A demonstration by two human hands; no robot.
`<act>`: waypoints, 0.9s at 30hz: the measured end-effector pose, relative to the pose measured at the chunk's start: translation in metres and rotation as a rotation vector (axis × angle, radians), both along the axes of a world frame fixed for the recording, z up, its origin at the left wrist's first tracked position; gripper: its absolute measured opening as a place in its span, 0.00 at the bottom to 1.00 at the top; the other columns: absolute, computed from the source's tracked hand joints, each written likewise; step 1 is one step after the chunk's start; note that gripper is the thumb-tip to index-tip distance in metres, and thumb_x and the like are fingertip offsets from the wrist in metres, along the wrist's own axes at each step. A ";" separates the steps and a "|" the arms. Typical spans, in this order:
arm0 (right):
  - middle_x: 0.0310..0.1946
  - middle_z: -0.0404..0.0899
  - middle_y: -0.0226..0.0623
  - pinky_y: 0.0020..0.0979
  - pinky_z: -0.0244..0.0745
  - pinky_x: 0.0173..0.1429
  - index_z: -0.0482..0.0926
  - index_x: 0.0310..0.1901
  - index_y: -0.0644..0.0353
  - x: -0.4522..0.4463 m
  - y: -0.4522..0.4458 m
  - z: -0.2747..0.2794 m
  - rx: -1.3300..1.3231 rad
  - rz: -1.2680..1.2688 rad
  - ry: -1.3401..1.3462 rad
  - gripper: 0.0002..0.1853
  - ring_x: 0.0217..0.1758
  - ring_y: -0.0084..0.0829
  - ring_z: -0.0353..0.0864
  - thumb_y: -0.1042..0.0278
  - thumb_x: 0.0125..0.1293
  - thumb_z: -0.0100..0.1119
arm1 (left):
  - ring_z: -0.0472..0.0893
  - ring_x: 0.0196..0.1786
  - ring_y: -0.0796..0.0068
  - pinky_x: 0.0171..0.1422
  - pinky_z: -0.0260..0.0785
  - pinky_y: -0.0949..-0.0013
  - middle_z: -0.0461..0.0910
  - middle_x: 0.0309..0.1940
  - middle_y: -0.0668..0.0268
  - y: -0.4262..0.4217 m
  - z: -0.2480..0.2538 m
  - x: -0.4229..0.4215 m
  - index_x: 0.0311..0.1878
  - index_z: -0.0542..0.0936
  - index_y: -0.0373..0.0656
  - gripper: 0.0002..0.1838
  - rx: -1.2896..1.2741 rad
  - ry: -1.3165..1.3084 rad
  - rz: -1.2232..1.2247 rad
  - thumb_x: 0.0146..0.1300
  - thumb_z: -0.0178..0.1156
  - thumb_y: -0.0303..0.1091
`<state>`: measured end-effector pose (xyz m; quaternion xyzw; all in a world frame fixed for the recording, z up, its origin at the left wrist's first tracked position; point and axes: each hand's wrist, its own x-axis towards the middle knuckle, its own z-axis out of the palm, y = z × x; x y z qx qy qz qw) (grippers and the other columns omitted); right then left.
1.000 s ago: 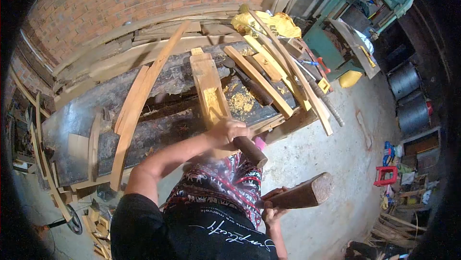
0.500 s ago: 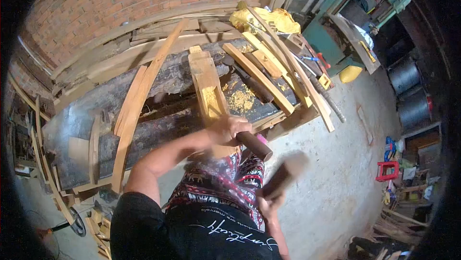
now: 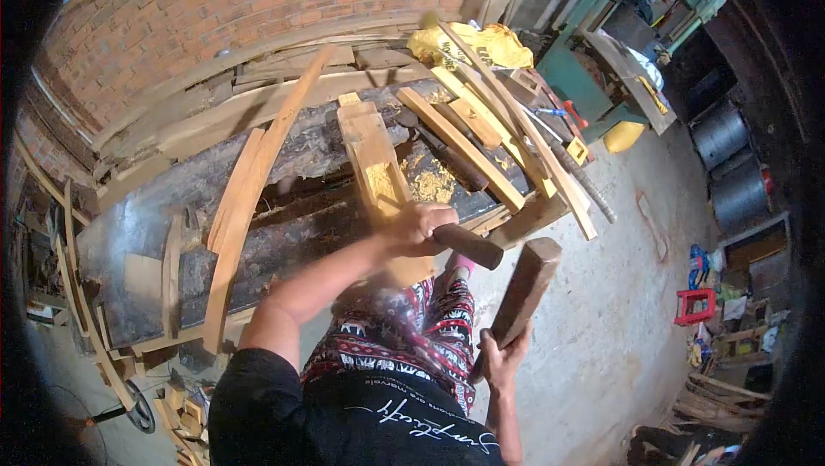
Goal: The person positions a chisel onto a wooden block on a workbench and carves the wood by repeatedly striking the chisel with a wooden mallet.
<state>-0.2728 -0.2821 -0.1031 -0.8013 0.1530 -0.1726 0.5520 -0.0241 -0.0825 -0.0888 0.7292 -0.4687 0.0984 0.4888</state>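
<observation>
My left hand point(image 3: 414, 229) is closed around a chisel, whose thick dark wooden handle point(image 3: 468, 246) sticks out toward the right. Its blade end is mostly hidden by the hand. Beneath that hand lies a pale wooden beam point(image 3: 368, 126), with a recess holding yellow shavings point(image 3: 378, 182). On the right, my right hand point(image 3: 505, 356) grips a heavy squared wooden mallet point(image 3: 528, 287), its broad end raised just beside the chisel handle, with a gap between them.
A dark, rough log bench point(image 3: 296, 242) bears the beam. Long boards point(image 3: 258, 182) lean across its left side; several wood strips point(image 3: 464, 144) and a yellow sack point(image 3: 481, 45) lie to the right. A green machine point(image 3: 584, 79) stands behind, and a red stool point(image 3: 694, 305) at right.
The mallet, blurred and tilted before, now stands steeper and sharper, swung upward and slightly right with my right hand. My left hand stays on the chisel, its handle shifted slightly right.
</observation>
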 end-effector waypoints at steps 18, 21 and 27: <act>0.29 0.74 0.36 0.32 0.70 0.39 0.69 0.46 0.63 0.016 0.036 0.019 0.053 0.051 -0.286 0.23 0.29 0.29 0.72 0.63 0.51 0.65 | 0.78 0.28 0.59 0.30 0.69 0.62 0.74 0.24 0.63 -0.004 0.001 0.004 0.31 0.75 0.44 0.11 -0.038 -0.047 -0.044 0.46 0.65 0.34; 0.23 0.75 0.34 0.32 0.70 0.37 0.69 0.35 0.60 0.022 0.046 0.052 0.053 -0.003 -0.579 0.28 0.26 0.31 0.74 0.39 0.57 0.61 | 0.79 0.28 0.59 0.31 0.69 0.62 0.74 0.24 0.63 -0.006 0.001 0.002 0.31 0.74 0.43 0.11 -0.034 -0.039 -0.063 0.47 0.65 0.33; 0.45 0.73 0.43 0.34 0.69 0.54 0.62 0.57 0.67 0.032 0.027 -0.014 -0.040 0.121 -0.185 0.33 0.47 0.31 0.73 0.76 0.50 0.66 | 0.78 0.27 0.59 0.30 0.69 0.62 0.75 0.24 0.63 -0.010 0.000 0.006 0.30 0.74 0.43 0.11 -0.025 -0.034 -0.026 0.47 0.66 0.34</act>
